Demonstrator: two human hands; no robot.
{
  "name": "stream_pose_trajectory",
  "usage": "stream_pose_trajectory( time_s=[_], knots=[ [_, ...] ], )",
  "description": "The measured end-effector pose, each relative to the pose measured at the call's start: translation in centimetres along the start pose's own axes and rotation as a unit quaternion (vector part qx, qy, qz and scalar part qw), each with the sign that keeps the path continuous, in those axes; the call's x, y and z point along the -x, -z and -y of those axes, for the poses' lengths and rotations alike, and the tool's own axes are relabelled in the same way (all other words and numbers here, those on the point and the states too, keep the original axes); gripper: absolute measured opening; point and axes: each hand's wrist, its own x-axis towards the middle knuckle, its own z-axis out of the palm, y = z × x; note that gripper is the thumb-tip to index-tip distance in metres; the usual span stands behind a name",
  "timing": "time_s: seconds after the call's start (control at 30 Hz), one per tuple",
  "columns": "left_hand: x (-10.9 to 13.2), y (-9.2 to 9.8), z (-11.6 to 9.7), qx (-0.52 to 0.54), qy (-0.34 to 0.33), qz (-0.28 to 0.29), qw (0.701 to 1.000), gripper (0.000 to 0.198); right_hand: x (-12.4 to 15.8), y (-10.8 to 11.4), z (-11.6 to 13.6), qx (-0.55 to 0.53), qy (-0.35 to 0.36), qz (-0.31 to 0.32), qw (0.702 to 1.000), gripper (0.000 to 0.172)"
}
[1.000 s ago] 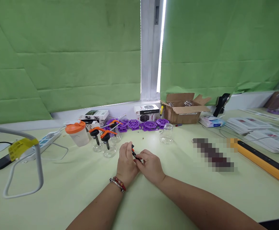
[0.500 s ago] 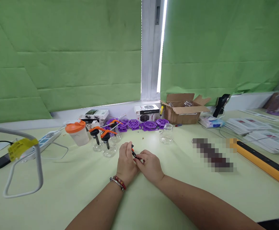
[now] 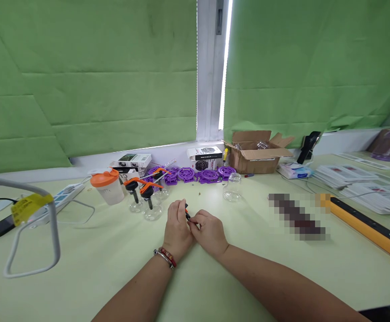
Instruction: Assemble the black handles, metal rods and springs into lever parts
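Over the middle of the table, my left hand [image 3: 178, 228] is closed around a small black-and-orange part [image 3: 187, 213], with much of it hidden behind the fingers. My right hand [image 3: 208, 230] pinches the near end of the same part between thumb and forefinger, so the two hands touch. Left of them stand several small glass jars [image 3: 152, 212] with black stems and orange-and-black tops [image 3: 148, 190]. A single glass jar without a top [image 3: 232, 190] stands beyond my right hand.
Purple round plastic frames [image 3: 186, 174] line the back, by small printed boxes [image 3: 204, 156] and an open cardboard box [image 3: 257, 161]. An orange-lidded cup [image 3: 109, 188] and a power strip [image 3: 64, 197] are at left. Card stacks [image 3: 375, 197] and an orange-and-black bar [image 3: 365, 226] lie right.
Both hands stay together at almost the same place. The part shows slightly less between the fingers, and the view has shifted a little.
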Motion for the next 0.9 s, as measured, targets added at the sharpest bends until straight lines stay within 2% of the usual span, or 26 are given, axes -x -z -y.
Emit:
stream_pose_trajectory(
  time_s=[0.2,0.4,0.53,0.77,0.9],
  knots=[
    [0.10,-0.15,0.12,0.003,0.002,0.003,1.000,0.068,-0.22,-0.14,-0.17,-0.035,-0.018,-0.005,0.999,0.007],
    [0.07,-0.16,0.17,-0.002,0.006,0.007,1.000,0.066,-0.20,-0.31,-0.40,-0.043,-0.003,0.006,0.999,0.012],
    [0.01,-0.12,0.07,-0.008,0.006,0.006,1.000,0.066,-0.29,-0.24,-0.37,-0.056,-0.018,-0.004,0.998,0.004],
    [0.05,-0.20,-0.03,-0.008,-0.009,0.003,1.000,0.065,-0.28,-0.32,-0.32,-0.044,0.011,0.002,0.999,0.014],
    [-0.02,-0.14,-0.06,-0.024,-0.011,0.005,1.000,0.062,-0.32,-0.32,-0.35,-0.063,-0.013,-0.005,0.998,0.004]
  ],
)
